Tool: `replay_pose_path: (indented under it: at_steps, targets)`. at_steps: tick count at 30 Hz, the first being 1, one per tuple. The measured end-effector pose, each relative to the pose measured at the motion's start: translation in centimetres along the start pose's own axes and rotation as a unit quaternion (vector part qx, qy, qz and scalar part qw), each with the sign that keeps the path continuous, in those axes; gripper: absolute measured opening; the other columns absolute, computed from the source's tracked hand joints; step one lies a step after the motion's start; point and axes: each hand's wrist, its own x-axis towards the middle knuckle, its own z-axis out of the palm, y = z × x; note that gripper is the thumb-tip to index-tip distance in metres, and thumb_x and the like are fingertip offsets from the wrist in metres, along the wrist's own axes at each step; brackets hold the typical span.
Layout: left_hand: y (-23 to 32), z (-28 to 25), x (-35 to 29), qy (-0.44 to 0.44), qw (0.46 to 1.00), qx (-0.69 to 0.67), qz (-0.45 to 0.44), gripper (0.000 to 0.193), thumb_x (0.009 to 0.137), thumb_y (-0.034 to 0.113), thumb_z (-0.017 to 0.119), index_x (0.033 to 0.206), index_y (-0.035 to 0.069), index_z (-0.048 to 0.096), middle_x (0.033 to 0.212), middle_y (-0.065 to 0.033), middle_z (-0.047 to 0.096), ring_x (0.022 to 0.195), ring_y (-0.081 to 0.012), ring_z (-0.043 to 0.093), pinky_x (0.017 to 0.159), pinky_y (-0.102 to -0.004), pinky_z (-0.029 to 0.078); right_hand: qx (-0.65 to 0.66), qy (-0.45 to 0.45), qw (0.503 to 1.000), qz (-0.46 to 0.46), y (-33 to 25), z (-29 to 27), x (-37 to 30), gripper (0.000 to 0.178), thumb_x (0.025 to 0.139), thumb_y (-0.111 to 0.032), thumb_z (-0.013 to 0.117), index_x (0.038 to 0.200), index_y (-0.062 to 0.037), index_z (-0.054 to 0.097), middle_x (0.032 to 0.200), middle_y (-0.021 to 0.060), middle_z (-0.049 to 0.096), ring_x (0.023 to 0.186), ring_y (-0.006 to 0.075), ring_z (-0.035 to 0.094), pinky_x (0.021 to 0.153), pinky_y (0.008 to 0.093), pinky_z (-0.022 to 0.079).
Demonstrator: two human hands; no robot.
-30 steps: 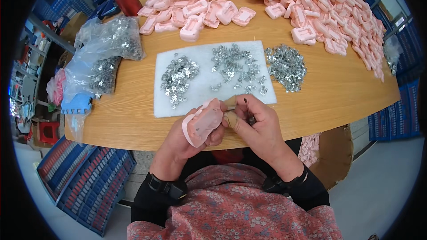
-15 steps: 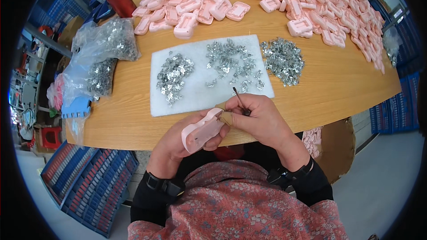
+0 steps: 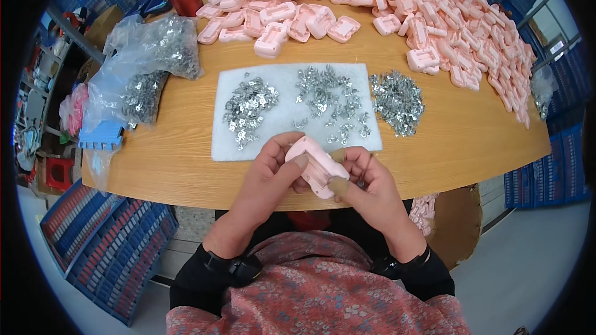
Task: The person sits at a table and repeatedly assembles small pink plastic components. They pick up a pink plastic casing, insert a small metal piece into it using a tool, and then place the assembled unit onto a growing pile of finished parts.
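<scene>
Wooden bench (image 3: 186,149) carries metal clips (image 3: 248,108); both my hands (image 3: 267,177) (image 3: 366,186) now close around one pink case (image 3: 313,164), lifted nearer than before.

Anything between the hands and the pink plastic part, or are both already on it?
Nothing visible stands between them. The left hand and the right hand both grip the pink plastic part directly, just above the table's near edge. The white pad with its metal clip piles lies beyond, apart from the hands.
</scene>
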Motion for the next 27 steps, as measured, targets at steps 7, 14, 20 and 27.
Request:
replay_pose_path:
  at_steps: [7, 14, 20, 27]
  targets:
    - [0.1, -0.4, -0.2, -0.034, 0.976, -0.212, 0.015, 0.058, 0.097, 0.02, 0.053, 0.148, 0.002, 0.033, 0.13, -0.0174, 0.058, 0.116, -0.0252, 0.059, 0.098, -0.0383, 0.049, -0.003, -0.015, 0.999, 0.034, 0.1, 0.9, 1.3, 0.038, 0.093, -0.014, 0.069, 0.125, 0.0002, 0.052, 0.1, -0.0004, 0.063, 0.078, 0.0025, 0.053, 0.067, 0.0201, 0.046]
    - [0.0, -3.7, -0.1, -0.001, 0.969, -0.246, 0.035, 0.053, 0.092, 0.016, 0.047, 0.141, -0.003, 0.04, 0.105, -0.0177, 0.066, 0.101, -0.0278, 0.066, 0.093, -0.0413, 0.054, -0.423, 0.076, 0.892, -0.143, -3.3, -0.7, 7.1, 0.023, 0.083, -0.009, 0.068, 0.105, -0.0028, 0.067, 0.082, 0.011, 0.059, 0.071, 0.0213, 0.059, 0.067, 0.0314, 0.049]
    - [0.1, -3.5, -0.3, -0.006, 0.976, -0.219, 0.017, 0.049, 0.091, 0.019, 0.051, 0.135, -0.004, 0.046, 0.1, -0.0159, 0.066, 0.095, -0.0289, 0.067, 0.088, -0.0433, 0.055, -0.591, 0.058, 0.786, -0.173, -2.0, -0.1, 13.4, 0.018, 0.083, -0.014, 0.067, 0.098, -0.0036, 0.068, 0.089, 0.0132, 0.063, 0.075, 0.0295, 0.062, 0.067, 0.0364, 0.05]
    - [0.6, -3.5, -0.8, 0.033, 0.974, -0.225, 0.0, 0.039, 0.095, 0.015, 0.052, 0.131, -0.001, 0.05, 0.106, -0.0163, 0.067, 0.098, -0.0276, 0.067, 0.087, -0.0424, 0.056, -0.547, 0.052, 0.816, -0.181, -2.2, 0.9, 13.3, 0.014, 0.079, -0.014, 0.069, 0.089, -0.0065, 0.066, 0.086, 0.0111, 0.062, 0.077, 0.0324, 0.063, 0.068, 0.0419, 0.051]
